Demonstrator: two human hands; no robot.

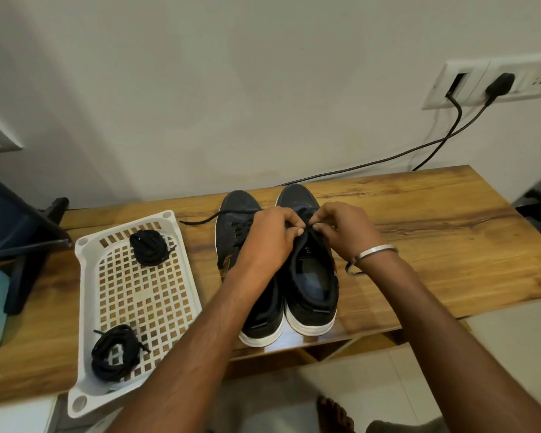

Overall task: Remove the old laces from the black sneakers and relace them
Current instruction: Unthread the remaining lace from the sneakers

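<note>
Two black sneakers with white soles stand side by side on the wooden table, toes toward the wall: the left sneaker (231,220) and the right sneaker (313,285). Over the right sneaker's eyelets, my left hand (272,235) and my right hand (341,228) each pinch its black lace (305,228). A lace end of the left sneaker (200,220) trails out to the left on the table. Another loop of lace (352,270) shows beside my right wrist.
A white perforated tray (138,292) lies left of the sneakers with two coiled black laces, one at its far end (149,247) and one at its near end (114,353). A wall socket (487,84) with black cables sits above the table's right side.
</note>
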